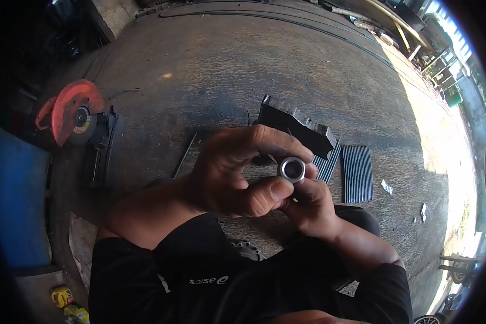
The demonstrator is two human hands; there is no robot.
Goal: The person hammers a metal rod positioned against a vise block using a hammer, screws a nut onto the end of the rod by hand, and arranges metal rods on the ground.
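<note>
A short metal nut-like ring (292,169) with a round bore is held up in front of my chest, its open end facing me. My left hand (237,173) pinches it between thumb and fingers, the thumb at its lower edge. From the other side, the fingertips of my right hand (313,205) press against the ring, partly hidden behind it and the left thumb. Just beyond my hands, a dark piece with a jagged edge (297,127) lies on the floor. Part of a round metal piece with holes (247,249) shows below, near my lap.
A cut-off saw with a red guard (83,100) stands at the left, near a blue panel (19,200). Ribbed dark sheets (357,174) lie to the right. A thin rod (184,155) rests on the floor at left, and a long hose (286,20) crosses the far side.
</note>
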